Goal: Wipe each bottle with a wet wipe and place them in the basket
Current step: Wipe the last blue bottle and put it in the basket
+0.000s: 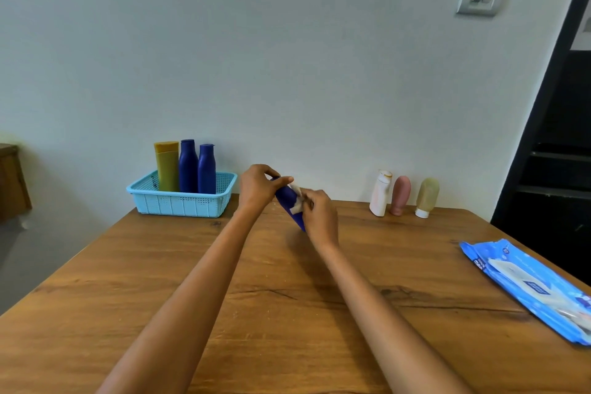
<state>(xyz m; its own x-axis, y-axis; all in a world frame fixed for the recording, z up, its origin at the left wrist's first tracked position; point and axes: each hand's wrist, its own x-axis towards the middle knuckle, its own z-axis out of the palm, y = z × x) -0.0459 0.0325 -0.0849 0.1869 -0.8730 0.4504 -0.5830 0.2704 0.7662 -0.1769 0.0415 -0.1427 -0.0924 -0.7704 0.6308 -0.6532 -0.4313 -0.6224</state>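
Above the middle of the wooden table, my left hand (257,187) grips the top end of a dark blue bottle (287,200) that tilts down to the right. My right hand (319,216) pinches a white wet wipe (297,201) against the bottle's side and hides its lower end. A light blue basket (182,201) at the back left holds a yellow tube (167,166) and two upright blue bottles (196,166). By the wall at the back right stand a white bottle (380,193), a pink bottle (400,196) and a pale yellow-green bottle (427,198).
A blue pack of wet wipes (531,288) lies at the table's right edge. The table (160,281) butts against a pale wall; a dark shelf unit (556,169) stands to the right. Brown furniture (11,182) shows at the far left.
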